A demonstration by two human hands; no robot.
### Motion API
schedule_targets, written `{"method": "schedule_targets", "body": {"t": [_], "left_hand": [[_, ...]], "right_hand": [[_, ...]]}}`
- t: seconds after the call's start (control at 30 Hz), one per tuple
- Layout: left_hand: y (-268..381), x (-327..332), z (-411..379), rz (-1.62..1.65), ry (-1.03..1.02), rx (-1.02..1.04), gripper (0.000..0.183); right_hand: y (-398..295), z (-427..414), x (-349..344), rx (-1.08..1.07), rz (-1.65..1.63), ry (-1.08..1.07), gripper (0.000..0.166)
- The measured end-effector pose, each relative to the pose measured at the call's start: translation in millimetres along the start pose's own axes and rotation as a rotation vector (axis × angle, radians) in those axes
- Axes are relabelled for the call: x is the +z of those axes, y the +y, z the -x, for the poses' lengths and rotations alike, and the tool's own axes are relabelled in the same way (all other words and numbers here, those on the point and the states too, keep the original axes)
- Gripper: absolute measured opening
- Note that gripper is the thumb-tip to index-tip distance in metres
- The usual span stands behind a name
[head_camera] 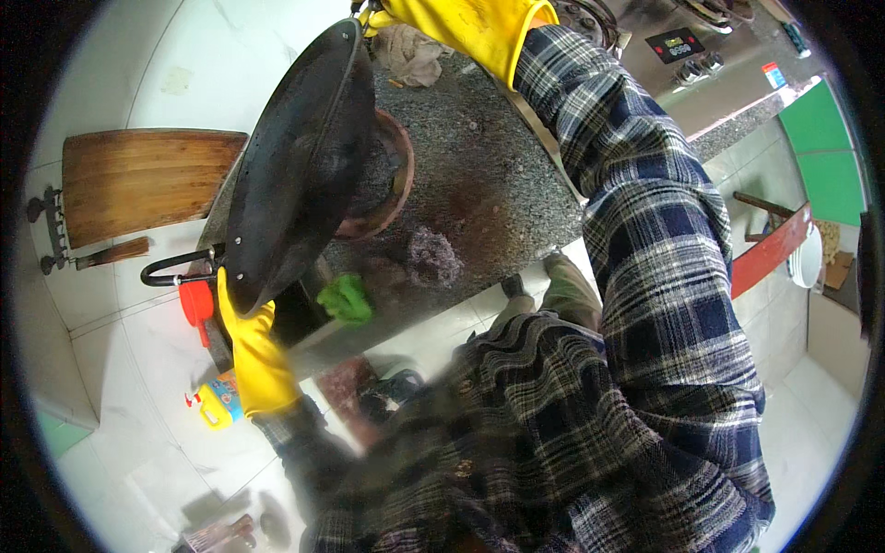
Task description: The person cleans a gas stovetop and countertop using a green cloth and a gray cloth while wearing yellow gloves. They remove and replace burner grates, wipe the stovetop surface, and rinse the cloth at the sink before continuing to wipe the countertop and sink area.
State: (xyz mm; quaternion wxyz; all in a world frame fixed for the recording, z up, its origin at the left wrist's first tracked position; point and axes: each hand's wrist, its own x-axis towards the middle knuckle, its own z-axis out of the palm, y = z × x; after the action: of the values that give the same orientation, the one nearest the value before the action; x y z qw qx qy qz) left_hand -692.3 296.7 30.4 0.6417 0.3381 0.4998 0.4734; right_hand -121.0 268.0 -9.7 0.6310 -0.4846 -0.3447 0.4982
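A large black wok (297, 166) is held tilted steeply on its side above the stone counter. My left hand (259, 352), in a yellow rubber glove, grips its lower rim beside the black loop handle (176, 269). At the far end my right hand (456, 27), gloved alike, holds the wok near its other handle, which is partly cut off by the picture's top edge. Partly hidden behind the wok is a round reddish-brown rim (404, 162). A mesh scouring pad (434, 259) and a green scrubbing cloth (346, 298) lie on the counter nearer my body.
A crumpled rag (409, 55) lies by my right glove. A wooden cutting board (148, 185) leans at the wall on the left. Below it are a red plastic dipper (196, 304) and a yellow detergent bottle (220, 404). The steel gas stove (650, 76) stands right.
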Motion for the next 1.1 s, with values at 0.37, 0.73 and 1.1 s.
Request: {"method": "schedule_targets", "body": {"t": [0.37,0.73,1.1], "left_hand": [[-75.4,18.6,-1.7,-0.014,0.045,-0.191,0.064],[-114.4,54.7,36.2,0.368,-0.189,-0.067,0.089],[-167.5,22.2,8.3,0.509,-0.224,0.096,0.096]], "right_hand": [[32.9,-0.1,-28.1,0.104,-0.174,0.049,0.020],[48.6,115.2,-16.0,0.236,-0.312,-0.178,0.061],[88.2,100.6,-6.1,0.337,-0.662,-0.287,0.068]]}}
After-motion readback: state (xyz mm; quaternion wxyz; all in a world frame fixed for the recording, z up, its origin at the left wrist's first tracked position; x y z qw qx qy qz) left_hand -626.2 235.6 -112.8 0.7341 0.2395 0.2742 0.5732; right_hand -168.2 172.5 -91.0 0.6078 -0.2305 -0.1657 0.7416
